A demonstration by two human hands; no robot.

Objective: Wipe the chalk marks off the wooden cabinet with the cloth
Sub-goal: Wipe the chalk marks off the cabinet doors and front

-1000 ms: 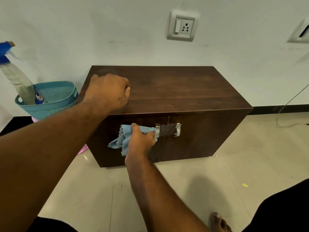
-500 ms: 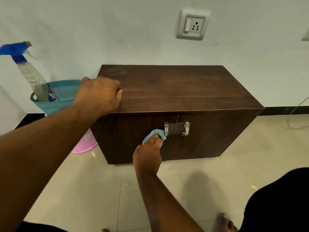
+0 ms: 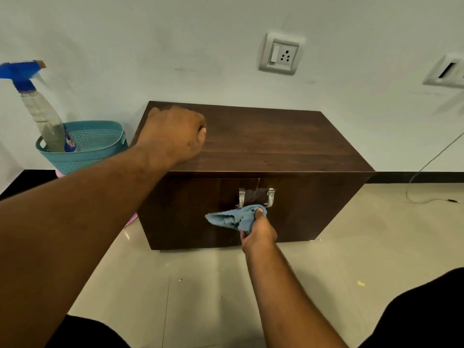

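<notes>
Right hand (image 3: 258, 231) gripping blue cloth (image 3: 233, 218) against cabinet (image 3: 288, 141) front, center frame, just under handles (image 3: 254, 197). Left hand (image 3: 173, 136) clenched fist resting on top, upper left.

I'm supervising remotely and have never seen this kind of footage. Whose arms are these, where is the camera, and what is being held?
No machine here: a person wears one wide-angle camera on the head, looking down at their own arms. The left hand rests as a fist on top of the wooden cabinet, holding nothing visible. The right hand grips a blue cloth against the cabinet's front, just below the metal handles. Left of the cabinet, a teal basket holds a spray bottle. I cannot make out chalk marks.
</notes>
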